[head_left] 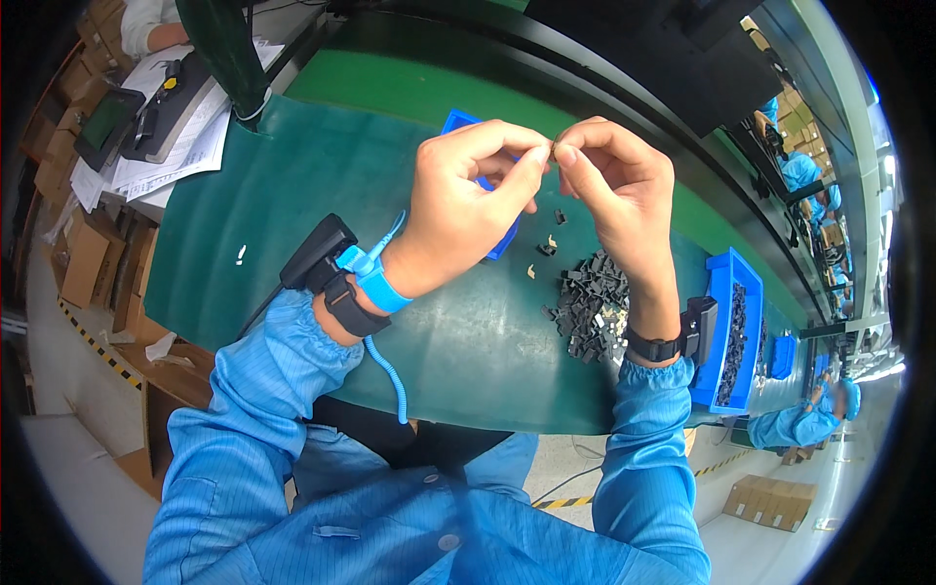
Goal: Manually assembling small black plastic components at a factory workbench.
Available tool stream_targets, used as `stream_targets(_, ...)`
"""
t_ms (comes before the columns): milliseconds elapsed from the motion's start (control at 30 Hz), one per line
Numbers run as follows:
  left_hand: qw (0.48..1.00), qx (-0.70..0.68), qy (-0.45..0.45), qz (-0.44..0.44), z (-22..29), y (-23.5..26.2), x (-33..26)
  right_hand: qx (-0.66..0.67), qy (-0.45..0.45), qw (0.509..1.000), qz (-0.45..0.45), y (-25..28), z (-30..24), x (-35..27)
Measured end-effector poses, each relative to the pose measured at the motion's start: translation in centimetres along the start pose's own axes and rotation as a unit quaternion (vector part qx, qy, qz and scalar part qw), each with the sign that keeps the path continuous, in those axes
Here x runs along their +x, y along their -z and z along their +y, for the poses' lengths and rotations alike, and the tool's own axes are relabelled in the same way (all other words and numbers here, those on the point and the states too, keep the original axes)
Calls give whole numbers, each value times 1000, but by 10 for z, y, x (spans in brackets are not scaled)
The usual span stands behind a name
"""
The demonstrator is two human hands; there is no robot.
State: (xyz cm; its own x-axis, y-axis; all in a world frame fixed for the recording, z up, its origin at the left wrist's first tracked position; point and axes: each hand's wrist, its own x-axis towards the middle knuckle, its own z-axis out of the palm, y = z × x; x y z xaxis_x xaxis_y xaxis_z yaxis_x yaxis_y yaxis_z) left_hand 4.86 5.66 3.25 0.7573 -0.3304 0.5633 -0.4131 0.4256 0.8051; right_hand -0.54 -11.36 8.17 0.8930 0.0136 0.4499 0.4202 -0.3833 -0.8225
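Note:
My left hand and my right hand meet fingertip to fingertip above the green table mat. Thumb and forefinger are pinched on each side, around something too small to make out. Behind my left hand a blue bin is partly hidden. Below and between the hands lies a heap of small black plastic parts, with pale bits mixed in. A few loose black pieces rest just beyond the heap. A blue wrist strap with a coiled cord circles my left wrist.
To the right stands a blue bin full of black parts, with a smaller blue bin past it. A green post, papers and a dark tray are at the far left. Other people in blue sit along the right.

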Motion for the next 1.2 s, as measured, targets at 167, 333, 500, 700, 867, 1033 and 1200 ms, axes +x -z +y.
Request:
stream_targets(167,1000,7,9,-4,0,1,0,-1,2,1000,-5,1,2,0)
stream_targets(333,1000,6,3,-1,-2,0,0,-5,4,1000,-1,0,1,0)
stream_targets(500,1000,5,6,0,-1,0,0,-4,3,1000,-2,0,1,0)
stream_targets(700,1000,5,5,-1,0,0,0,-11,1,1000,-2,0,0,0)
stream_targets(867,1000,0,13,-2,0,0,0,-8,2,1000,-3,0,2,0)
stream_targets(1033,1000,-4,13,3,0,-1,1,-11,1,1000,0,-1,2,0)
stream_targets(1200,1000,3,22,3,2,1,1,-7,7,1000,10,-3,4,0)
